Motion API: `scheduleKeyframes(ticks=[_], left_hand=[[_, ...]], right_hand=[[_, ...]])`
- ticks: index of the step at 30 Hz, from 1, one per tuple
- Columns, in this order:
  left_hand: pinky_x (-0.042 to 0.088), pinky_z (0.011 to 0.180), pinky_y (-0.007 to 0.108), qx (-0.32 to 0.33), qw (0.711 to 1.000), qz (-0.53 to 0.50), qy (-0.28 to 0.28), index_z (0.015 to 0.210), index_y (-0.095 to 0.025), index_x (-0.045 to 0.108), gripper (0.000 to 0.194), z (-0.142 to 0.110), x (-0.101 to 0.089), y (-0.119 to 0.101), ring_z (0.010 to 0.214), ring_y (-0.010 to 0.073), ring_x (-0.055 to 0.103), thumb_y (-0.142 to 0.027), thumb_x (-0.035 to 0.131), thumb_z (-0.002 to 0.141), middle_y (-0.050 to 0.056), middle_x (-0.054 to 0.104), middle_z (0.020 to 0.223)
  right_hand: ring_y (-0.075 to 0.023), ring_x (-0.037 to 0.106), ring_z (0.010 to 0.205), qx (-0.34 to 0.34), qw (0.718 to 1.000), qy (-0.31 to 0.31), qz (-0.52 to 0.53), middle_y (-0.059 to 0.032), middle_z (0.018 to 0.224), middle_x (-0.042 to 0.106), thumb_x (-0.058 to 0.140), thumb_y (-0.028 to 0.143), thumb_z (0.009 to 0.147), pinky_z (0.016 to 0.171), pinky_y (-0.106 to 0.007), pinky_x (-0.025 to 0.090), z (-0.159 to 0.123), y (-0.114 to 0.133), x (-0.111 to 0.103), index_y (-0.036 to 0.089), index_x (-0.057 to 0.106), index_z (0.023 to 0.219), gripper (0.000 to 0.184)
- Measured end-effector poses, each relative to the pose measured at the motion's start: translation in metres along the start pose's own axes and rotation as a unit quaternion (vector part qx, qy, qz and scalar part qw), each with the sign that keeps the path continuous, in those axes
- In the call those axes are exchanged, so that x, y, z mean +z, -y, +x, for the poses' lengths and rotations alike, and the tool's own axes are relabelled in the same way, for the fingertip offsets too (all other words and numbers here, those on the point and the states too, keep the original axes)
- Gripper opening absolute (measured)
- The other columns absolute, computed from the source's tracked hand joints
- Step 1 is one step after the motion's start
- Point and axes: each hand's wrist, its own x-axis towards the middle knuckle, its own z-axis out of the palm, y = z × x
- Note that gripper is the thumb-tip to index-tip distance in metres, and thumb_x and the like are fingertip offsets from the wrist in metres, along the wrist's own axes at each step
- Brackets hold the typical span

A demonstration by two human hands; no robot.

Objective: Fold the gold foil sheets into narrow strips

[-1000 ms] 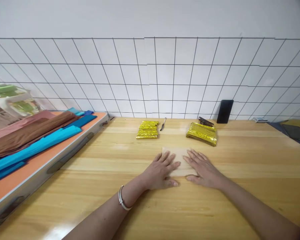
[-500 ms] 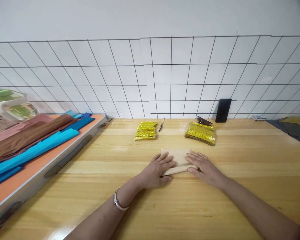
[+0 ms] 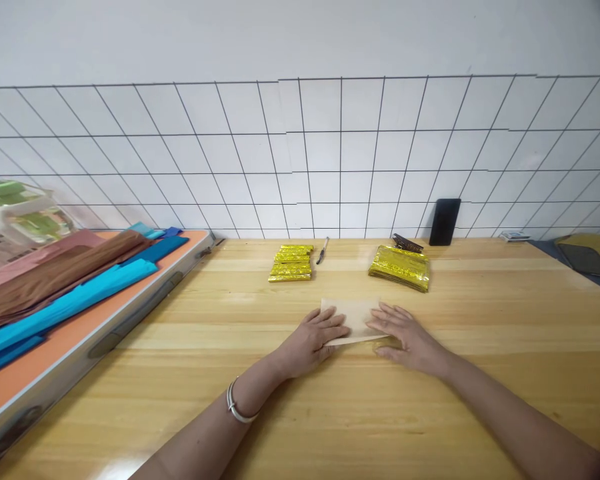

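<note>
A small pale tan sheet of paper lies on the wooden table in front of me, its near edge slightly lifted. My left hand rests on the sheet's left side with its fingers stretched out flat, its thumb down by the near edge and partly hidden. On the right side, my right hand lays its spread fingers on the sheet, with the thumb apart from them near the front corner. A little yellowish gold shows under the edge beside that thumb.
Folded gold foil pieces, a pen, a stack of gold foil sheets and a black clip lie beyond my hands. A black phone leans on the tiled wall. Colored folded paper covers an orange-topped box at left.
The raised strip along the sheet's near edge has become a thin edge. My right fingers have shifted slightly left over the paper, and my left thumb has tucked in.
</note>
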Motion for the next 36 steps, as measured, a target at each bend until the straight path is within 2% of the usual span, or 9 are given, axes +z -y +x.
scheduleKeyframes(ticks=[2, 4, 12, 18, 21, 25, 28, 33, 36], left_hand=[[0.016, 0.11, 0.043, 0.012, 1.0, 0.021, 0.008, 0.133, -0.033, 0.039, 0.043, -0.001, 0.0, 0.0, 0.136, 0.0226, 0.018, -0.04, 0.036, 0.091, 0.0, 0.031, 0.144], [0.015, 0.11, 0.043, 0.026, 0.999, 0.04, 0.019, 0.136, -0.034, 0.034, 0.046, -0.003, 0.0, 0.001, 0.137, 0.0228, 0.013, -0.041, 0.037, 0.091, 0.0, 0.026, 0.147], [0.012, 0.11, 0.046, 0.037, 0.996, 0.051, 0.055, 0.14, -0.038, 0.018, 0.052, -0.015, -0.006, -0.005, 0.138, 0.0248, 0.007, -0.045, 0.034, 0.091, -0.001, 0.014, 0.15], [0.013, 0.107, 0.053, 0.03, 0.995, 0.051, 0.079, 0.139, -0.039, 0.02, 0.051, -0.019, -0.007, -0.01, 0.137, 0.0309, 0.003, -0.043, 0.037, 0.091, 0.001, 0.01, 0.151], [0.013, 0.106, 0.054, 0.03, 0.995, 0.039, 0.082, 0.139, -0.039, 0.022, 0.049, -0.019, -0.007, -0.01, 0.137, 0.0321, 0.002, -0.043, 0.036, 0.092, 0.001, 0.01, 0.151], [0.012, 0.107, 0.053, 0.034, 0.996, 0.014, 0.079, 0.137, -0.04, 0.026, 0.046, -0.019, -0.01, -0.005, 0.137, 0.0307, 0.003, -0.044, 0.035, 0.092, 0.0, 0.011, 0.151], [0.012, 0.108, 0.049, 0.036, 0.997, -0.025, 0.07, 0.136, -0.038, 0.032, 0.043, -0.017, -0.014, 0.002, 0.138, 0.0276, 0.008, -0.041, 0.036, 0.092, 0.0, 0.02, 0.149], [0.019, 0.109, 0.038, 0.011, 0.991, -0.133, 0.027, 0.129, -0.028, 0.044, 0.038, -0.011, -0.019, 0.014, 0.132, 0.0198, 0.029, -0.037, 0.035, 0.093, 0.003, 0.043, 0.138], [0.032, 0.101, 0.032, -0.026, 0.978, -0.207, -0.015, 0.119, -0.022, 0.054, 0.037, -0.008, -0.022, 0.012, 0.118, 0.0188, 0.046, -0.038, 0.034, 0.093, 0.005, 0.055, 0.125]], right_hand=[[-0.0266, 0.021, 0.135, -0.002, 1.0, 0.0, 0.002, -0.0021, 0.141, 0.038, 0.044, 0.049, 0.085, 0.106, -0.051, 0.02, 0.0, -0.002, 0.001, 0.034, 0.053, 0.124, 0.042], [-0.0261, 0.023, 0.134, -0.012, 1.0, 0.003, 0.005, -0.0012, 0.141, 0.037, 0.044, 0.043, 0.087, 0.105, -0.052, 0.021, 0.001, -0.004, 0.001, 0.035, 0.055, 0.122, 0.037], [-0.0193, 0.036, 0.129, -0.081, 0.997, 0.0, -0.006, -0.0018, 0.137, 0.043, 0.045, 0.022, 0.084, 0.108, -0.046, 0.024, -0.004, -0.002, 0.004, 0.032, 0.05, 0.127, 0.044], [-0.0206, 0.041, 0.125, -0.154, 0.987, -0.039, 0.017, -0.0058, 0.133, 0.049, 0.049, 0.015, 0.08, 0.104, -0.043, 0.033, -0.006, -0.002, 0.007, 0.026, 0.054, 0.123, 0.044], [-0.02, 0.043, 0.124, -0.168, 0.984, -0.045, 0.026, -0.0074, 0.129, 0.053, 0.05, 0.015, 0.082, 0.102, -0.04, 0.037, -0.006, -0.001, 0.007, 0.023, 0.057, 0.12, 0.04], [-0.0192, 0.047, 0.121, -0.14, 0.987, -0.06, 0.051, -0.0068, 0.124, 0.057, 0.048, 0.02, 0.086, 0.101, -0.038, 0.038, -0.005, 0.001, 0.009, 0.022, 0.061, 0.112, 0.029], [-0.0179, 0.051, 0.116, -0.095, 0.987, -0.081, 0.097, -0.0052, 0.117, 0.062, 0.046, 0.026, 0.089, 0.098, -0.036, 0.041, -0.005, 0.002, 0.011, 0.024, 0.062, 0.11, 0.026], [-0.0189, 0.056, 0.109, -0.019, 0.976, -0.085, 0.2, -0.0059, 0.109, 0.066, 0.043, 0.033, 0.09, 0.094, -0.035, 0.044, -0.003, 0.006, 0.007, 0.023, 0.063, 0.107, 0.028], [-0.0202, 0.061, 0.099, 0.034, 0.967, -0.095, 0.234, -0.0073, 0.104, 0.067, 0.044, 0.039, 0.089, 0.086, -0.033, 0.047, -0.003, 0.01, 0.002, 0.02, 0.066, 0.101, 0.031]])
